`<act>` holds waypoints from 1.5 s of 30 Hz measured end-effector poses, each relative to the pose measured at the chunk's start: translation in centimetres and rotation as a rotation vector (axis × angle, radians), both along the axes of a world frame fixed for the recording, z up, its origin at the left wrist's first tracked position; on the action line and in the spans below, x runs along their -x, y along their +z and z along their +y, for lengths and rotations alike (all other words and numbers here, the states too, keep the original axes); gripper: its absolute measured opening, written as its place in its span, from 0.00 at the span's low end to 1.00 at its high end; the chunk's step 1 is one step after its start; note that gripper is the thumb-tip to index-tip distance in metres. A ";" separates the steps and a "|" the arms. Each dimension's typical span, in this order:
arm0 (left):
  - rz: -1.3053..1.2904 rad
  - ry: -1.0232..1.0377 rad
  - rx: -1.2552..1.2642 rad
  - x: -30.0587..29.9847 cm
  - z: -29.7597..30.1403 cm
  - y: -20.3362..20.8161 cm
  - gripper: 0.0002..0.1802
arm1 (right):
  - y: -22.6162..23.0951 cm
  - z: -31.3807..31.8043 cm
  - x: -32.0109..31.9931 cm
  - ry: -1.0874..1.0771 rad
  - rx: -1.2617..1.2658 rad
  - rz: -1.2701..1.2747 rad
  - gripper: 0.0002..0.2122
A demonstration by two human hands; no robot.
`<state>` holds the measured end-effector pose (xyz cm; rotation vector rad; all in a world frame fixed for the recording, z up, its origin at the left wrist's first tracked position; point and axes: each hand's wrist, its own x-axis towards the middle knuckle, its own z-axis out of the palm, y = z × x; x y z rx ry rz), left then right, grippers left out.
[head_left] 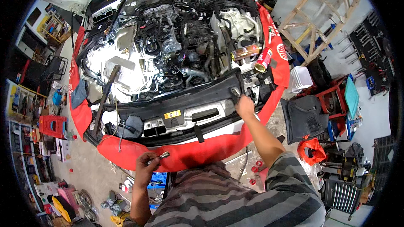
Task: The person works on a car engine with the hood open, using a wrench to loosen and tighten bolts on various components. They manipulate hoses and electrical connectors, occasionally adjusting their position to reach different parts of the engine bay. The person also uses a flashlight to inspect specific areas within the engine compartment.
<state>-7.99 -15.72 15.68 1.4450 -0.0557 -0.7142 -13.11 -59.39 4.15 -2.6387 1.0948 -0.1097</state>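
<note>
At the open engine bay (195, 33)

The person's left hand (147, 163) has its grip closed on a small metal cylinder (164, 155), over the near edge of the red cover (202, 153). Across from me, the right hand (245, 106) reaches to a grey metal piece (235, 91) at the black panel (206, 91); whether that grip clasps it, I cannot tell.

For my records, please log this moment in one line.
left grip: holds small metal piece; right grip: at black panel, hold unclear; red cover: draped in front
</note>
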 end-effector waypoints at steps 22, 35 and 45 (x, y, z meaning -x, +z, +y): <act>0.237 -0.003 0.022 -14.3 -5.7 -5.0 0.23 | -2.7 2.0 -3.3 -0.034 0.139 0.055 0.29; 0.600 0.071 -0.298 -32.0 -19.2 -23.3 0.07 | -1.4 10.3 -20.8 0.311 0.184 -0.503 0.12; -1.332 0.526 -1.006 -35.9 -20.0 -33.6 0.12 | -3.4 8.8 -22.2 0.376 -0.123 -0.480 0.10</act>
